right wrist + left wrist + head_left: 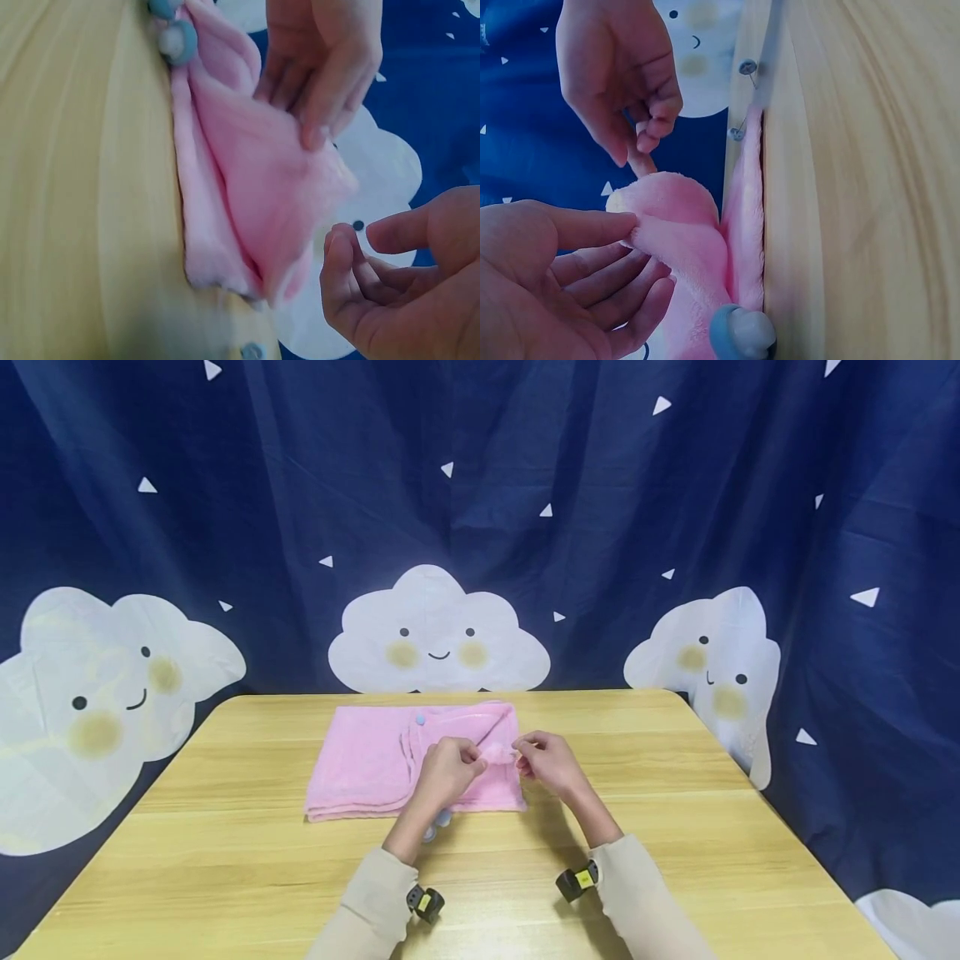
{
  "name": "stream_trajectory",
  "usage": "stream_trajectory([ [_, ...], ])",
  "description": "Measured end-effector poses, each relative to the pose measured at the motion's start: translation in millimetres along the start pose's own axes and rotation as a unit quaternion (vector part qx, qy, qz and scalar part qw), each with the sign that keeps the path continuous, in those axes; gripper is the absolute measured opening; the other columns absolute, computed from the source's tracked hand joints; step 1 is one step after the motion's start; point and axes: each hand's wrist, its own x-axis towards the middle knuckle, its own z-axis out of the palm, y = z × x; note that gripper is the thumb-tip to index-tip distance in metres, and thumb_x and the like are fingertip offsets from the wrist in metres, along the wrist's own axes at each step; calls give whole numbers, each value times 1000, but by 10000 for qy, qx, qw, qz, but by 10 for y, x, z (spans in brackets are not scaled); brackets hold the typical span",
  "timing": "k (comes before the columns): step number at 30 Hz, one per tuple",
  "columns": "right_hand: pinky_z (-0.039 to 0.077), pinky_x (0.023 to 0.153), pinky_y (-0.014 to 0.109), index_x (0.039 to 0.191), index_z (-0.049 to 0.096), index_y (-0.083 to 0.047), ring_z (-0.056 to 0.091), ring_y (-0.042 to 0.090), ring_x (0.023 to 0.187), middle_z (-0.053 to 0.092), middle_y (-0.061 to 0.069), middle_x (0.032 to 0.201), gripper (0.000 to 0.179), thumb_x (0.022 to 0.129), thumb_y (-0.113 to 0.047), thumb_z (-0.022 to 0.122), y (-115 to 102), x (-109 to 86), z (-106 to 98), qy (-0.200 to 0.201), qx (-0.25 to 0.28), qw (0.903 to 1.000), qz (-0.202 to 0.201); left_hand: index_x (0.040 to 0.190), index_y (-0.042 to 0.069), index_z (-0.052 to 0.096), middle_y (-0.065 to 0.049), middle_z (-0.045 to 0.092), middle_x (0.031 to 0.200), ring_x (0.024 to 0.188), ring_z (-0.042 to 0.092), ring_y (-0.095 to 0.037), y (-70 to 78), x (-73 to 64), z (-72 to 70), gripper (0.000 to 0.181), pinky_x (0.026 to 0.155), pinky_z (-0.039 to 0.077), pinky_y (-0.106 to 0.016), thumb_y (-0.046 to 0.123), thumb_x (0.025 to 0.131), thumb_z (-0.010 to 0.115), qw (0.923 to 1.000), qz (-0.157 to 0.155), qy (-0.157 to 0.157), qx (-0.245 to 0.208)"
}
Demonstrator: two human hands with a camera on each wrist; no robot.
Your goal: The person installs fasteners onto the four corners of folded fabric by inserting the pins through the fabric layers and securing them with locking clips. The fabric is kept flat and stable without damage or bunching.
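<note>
Head view — two hands (448,768) (551,762), one pinching one pink cloth (367,756).

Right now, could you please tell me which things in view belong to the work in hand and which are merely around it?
Part of the work: pink cloth; left hand, fingers pinching its raised part; right hand, close beside that part; probably the blue balls at the cloth's edge.

Just around: wooden table beneath; dark blue curtain behind; black wrist devices.
</note>
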Motion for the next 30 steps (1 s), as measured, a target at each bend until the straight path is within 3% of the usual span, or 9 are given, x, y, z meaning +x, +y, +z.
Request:
stream_trajectory([
  [7,55,60,29,105,69,2,67,25,67,70,18,80,20,99,-14,58,61,34,-165,326,-1102,9933,-91,87,4,76,-7,75,78,68,66,-15,17,-8,-26,7,68,55,-33,10,83,79,9999,59,34,-82],
  [11,50,58,29,100,68,-1,66,22,65,72,15,84,18,95,-15,58,85,19,-283,105,-2058,9785,-118,86,5,76,-6,75,78,69,66,-15,20,-13,-35,6,69,55,-33,10,83,79,9999,73,68,-65],
  [16,43,57,28,82,66,-5,56,17,65,69,6,80,7,87,-8,63,103,2,-411,-317,-2896,9566,-96,86,5,77,-6,75,78,71,67,-16,18,-6,-34,6,71,55,-34,10,83,79,9999,61,97,-39],
  [19,34,51,24,67,57,-9,42,13,57,54,-1,64,15,79,1,58,115,-4,-456,-624,-3197,9455,-29,85,5,76,-6,75,78,71,66,-16,21,-8,-35,5,70,55,-34,10,83,79,9999,57,99,-51],
  [22,28,48,23,64,51,-12,32,11,51,41,-3,56,19,74,4,56,130,-16,-475,-887,-3345,9380,184,85,5,76,-6,74,78,70,66,-16,23,-15,-35,5,70,55,-34,10,84,79,9999,33,81,-51],
  [30,34,44,22,74,56,-8,42,11,48,49,0,58,15,74,6,60,168,-34,-455,-1169,-3494,9270,710,87,6,77,-6,75,79,71,67,-17,26,-12,-28,6,71,55,-35,10,83,79,10000,-39,69,-51],
])
